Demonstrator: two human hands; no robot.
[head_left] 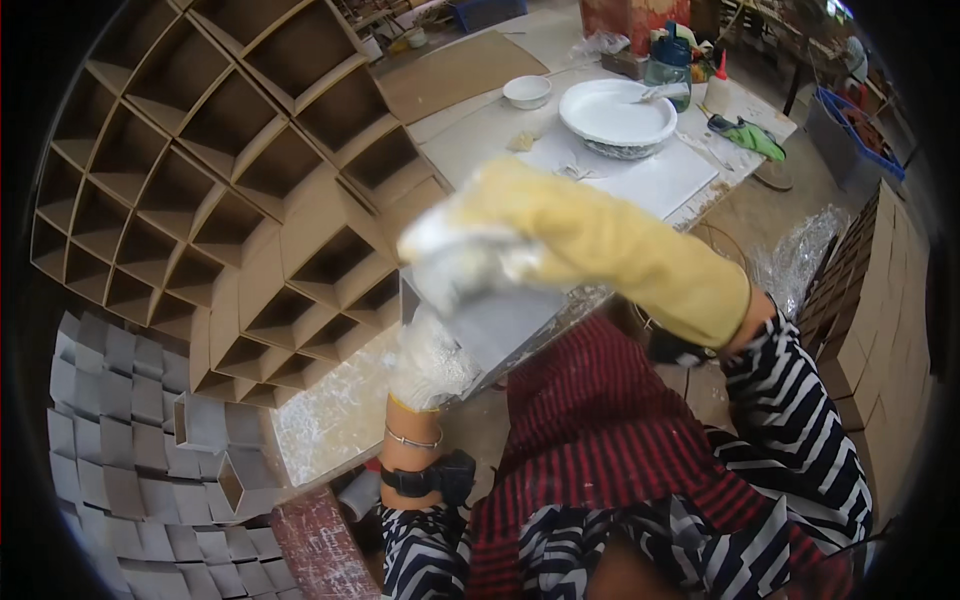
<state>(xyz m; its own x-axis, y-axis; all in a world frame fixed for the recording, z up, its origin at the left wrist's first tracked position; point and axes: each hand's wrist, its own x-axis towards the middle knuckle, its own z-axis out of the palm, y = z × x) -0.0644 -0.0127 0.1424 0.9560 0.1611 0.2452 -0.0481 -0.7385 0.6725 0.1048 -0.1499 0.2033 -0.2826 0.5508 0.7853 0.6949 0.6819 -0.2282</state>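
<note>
If pushing hard toward four o'clock, treat the grey piece (515, 320) as liable to slide off the near edge of the tabletop (335, 415). Locate it just below picture centre, with the left hand (435, 365) apparently against it at eight o'clock and the right hand (500, 215) over it at twelve. Expect weak bracing in case of a slick left glove (420, 390). Expect smears on clean faces from the white coating (440, 245) around the right fingers. Guard against knocks to the cardboard grid (335, 255) at ten o'clock, likely from an overlong stroke. Avoid snagging the brush (665, 92) across the rim of the white plate (615, 105) at one o'clock; otherwise risk a spill.

Cannot tell whether spread, pressed together or pinching at the right fingers: too blurred. Cannot tell at the left fingers either: lost in pale glare. Cannot separate coated glove from possible cloth. Note the grey piece, partly hidden beneath the right hand, and the grey boxes (120, 440) at nine o'clock, cut off by the dark rim.
</note>
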